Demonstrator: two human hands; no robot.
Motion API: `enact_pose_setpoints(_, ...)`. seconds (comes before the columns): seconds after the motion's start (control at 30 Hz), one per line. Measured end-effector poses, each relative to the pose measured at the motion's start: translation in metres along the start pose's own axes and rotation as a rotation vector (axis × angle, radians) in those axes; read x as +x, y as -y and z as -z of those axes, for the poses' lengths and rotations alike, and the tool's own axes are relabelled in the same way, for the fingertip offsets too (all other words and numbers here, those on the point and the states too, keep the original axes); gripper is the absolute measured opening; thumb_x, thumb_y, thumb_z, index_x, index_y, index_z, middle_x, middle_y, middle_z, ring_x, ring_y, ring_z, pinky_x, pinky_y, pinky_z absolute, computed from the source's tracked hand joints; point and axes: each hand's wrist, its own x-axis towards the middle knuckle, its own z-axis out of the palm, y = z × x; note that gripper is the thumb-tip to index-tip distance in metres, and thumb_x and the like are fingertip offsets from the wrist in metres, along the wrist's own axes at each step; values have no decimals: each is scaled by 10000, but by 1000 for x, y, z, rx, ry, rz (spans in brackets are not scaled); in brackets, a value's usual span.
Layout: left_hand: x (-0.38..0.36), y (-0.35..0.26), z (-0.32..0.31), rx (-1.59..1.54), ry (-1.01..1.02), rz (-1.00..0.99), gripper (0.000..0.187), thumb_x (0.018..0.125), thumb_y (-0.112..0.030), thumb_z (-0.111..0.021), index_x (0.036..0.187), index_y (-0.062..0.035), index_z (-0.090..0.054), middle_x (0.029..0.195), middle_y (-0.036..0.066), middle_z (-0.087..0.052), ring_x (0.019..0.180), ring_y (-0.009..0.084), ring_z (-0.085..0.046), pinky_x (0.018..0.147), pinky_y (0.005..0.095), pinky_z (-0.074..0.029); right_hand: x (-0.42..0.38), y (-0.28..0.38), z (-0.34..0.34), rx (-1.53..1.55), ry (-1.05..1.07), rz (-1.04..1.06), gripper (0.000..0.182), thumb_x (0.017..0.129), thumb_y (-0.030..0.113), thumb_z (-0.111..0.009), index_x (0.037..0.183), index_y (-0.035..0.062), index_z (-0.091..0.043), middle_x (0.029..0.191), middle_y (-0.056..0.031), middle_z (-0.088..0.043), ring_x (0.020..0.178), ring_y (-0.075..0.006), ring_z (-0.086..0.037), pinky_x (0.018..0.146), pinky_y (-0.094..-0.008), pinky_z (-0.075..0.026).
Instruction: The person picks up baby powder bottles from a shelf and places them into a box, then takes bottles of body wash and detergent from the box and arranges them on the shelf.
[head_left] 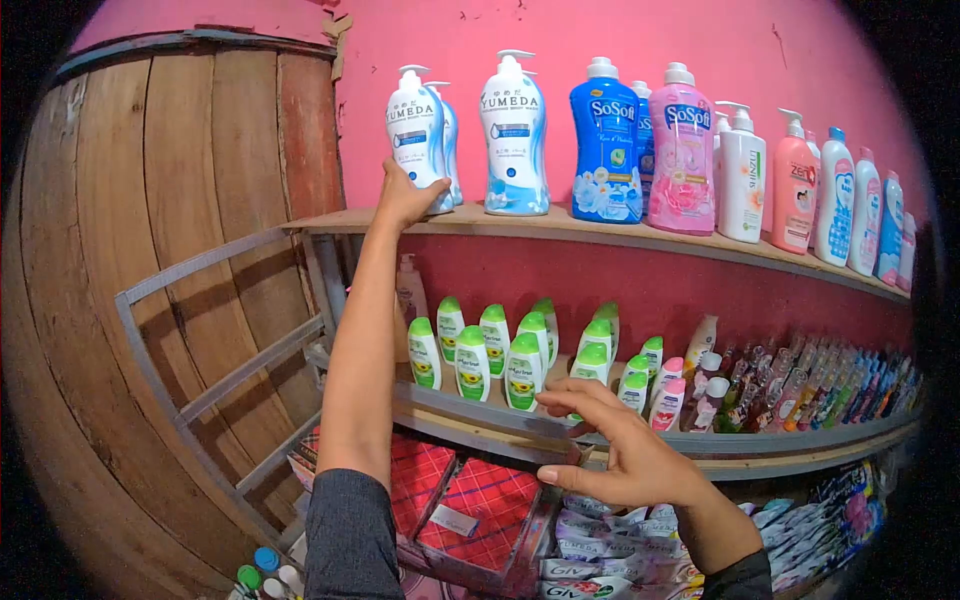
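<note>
nearest to the camera, the right hand (625, 455) is hovering palm down at the front rail of the middle shelf (700, 443), its fingers (575, 400) spreading loosely and pinching nothing; the fingertips are lying on or just above the rail, and which one i cannot tell. below it, red checked boxes (480, 515) are leaning on the lower level, and flat sachet packs (610, 560) are piling up beside them. just behind the right hand, white bottles with green caps (495, 350) are standing upright in rows on the middle shelf, with smaller pink-capped ones (668, 400) to their right.

further up and away, the left hand (405, 195) is reaching to the left end of the top shelf (600, 228), its fingers curling around the lower part of a white yumeda pump bottle (417, 130), which is standing upright on the shelf's edge. a second yumeda bottle (514, 135) is standing just to its right, then a blue sosoft bottle (606, 140) and a pink sosoft bottle (682, 150). behind everything, the pink wall (620, 30) is rising, and wooden boards (160, 250) are closing the left side.
</note>
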Motion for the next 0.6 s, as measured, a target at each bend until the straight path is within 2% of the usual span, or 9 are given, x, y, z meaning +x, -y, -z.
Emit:
enact_pose_setpoints(0.03,1,2,1,-20,11,-10,941,656,-366,-853,1214,132,-282,1154,335,-544,1061,377,-604,900,419,-503,0,-1,-1,8,11,-12,661,830,298,-741,1351,10,-455,1296,-213,-462,1239,-337,-468,1037,-394,-371)
enact_pose_setpoints(0.13,11,17,-3,42,3,-52,904,684,-361,-850,1235,102,-301,1150,283,-571,1056,329,-612,891,386,-512,-2,-2,-5,6,13,-28,621,814,235,-775,1335,30,-507,1329,-149,-435,1166,-239,-517,909,-347,-481)
enact_pose_setpoints(0.27,16,25,-1,3,53,-104,853,681,-358,-858,1254,61,-386,1150,227,-605,1061,284,-616,897,373,-510,-9,-6,-5,36,31,-53,626,811,233,-778,1337,24,-511,1338,-162,-424,1153,-237,-527,881,-338,-499)
enact_pose_setpoints(0.37,-1,-5,13,-23,90,-102,821,657,-353,-872,1249,33,-455,1155,193,-623,1057,265,-623,898,379,-509,-16,-8,-2,12,71,-73,639,811,242,-780,1345,25,-504,1342,-170,-420,1153,-240,-527,896,-344,-494)
enact_pose_setpoints(0.47,10,16,5,-24,60,-118,841,638,-357,-882,1257,29,-464,1161,184,-631,1048,263,-630,898,375,-509,-19,-8,-3,25,94,-93,641,814,250,-777,1347,23,-502,1350,-177,-417,1155,-241,-525,909,-348,-489)
enact_pose_setpoints(0.57,3,8,4,-19,3,-70,824,614,-251,-887,1243,31,-436,1147,198,-628,1055,302,-634,899,405,-511,-21,-9,-5,27,112,-108,637,820,264,-773,1350,36,-504,1377,-178,-403,1155,-243,-526,927,-353,-482)
enact_pose_setpoints(0.6,4,7,4,-18,9,-72,826,619,-256,-886,1251,28,-435,1151,200,-627,1059,303,-633,907,409,-506,-21,-8,-5,20,123,-121,637,821,271,-772,1353,46,-505,1392,-177,-394,1153,-246,-528,934,-355,-479)
